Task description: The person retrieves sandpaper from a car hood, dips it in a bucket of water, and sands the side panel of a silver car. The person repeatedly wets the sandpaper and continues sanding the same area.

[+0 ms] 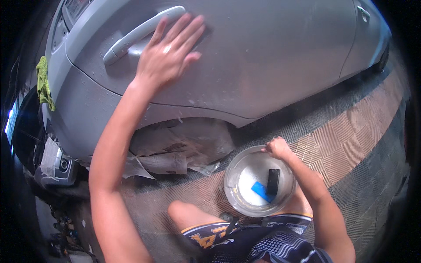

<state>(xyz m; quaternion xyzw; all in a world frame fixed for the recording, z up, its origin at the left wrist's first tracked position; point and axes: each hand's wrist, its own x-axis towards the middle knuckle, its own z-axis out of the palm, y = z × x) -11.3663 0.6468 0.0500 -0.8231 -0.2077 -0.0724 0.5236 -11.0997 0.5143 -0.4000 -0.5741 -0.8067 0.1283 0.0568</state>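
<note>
My left hand (169, 52) lies flat with fingers spread on the wet silver car door (272, 57), just below the door handle (140, 33). It holds nothing. My right hand (277, 148) is closed on the far rim of a round pale bucket (232, 193) that stands on the floor by my knee. Inside the bucket, in milky water, lie a blue rectangular block (260, 191) and a black rectangular block (273, 181).
Crumpled paper (184, 147) covers the wheel arch under the door. A yellow-green cloth (44, 83) hangs at the car's left. Patterned floor tiles (351, 140) stretch to the right. A second door handle (363, 12) is at top right. My bare knee (186, 215) is below.
</note>
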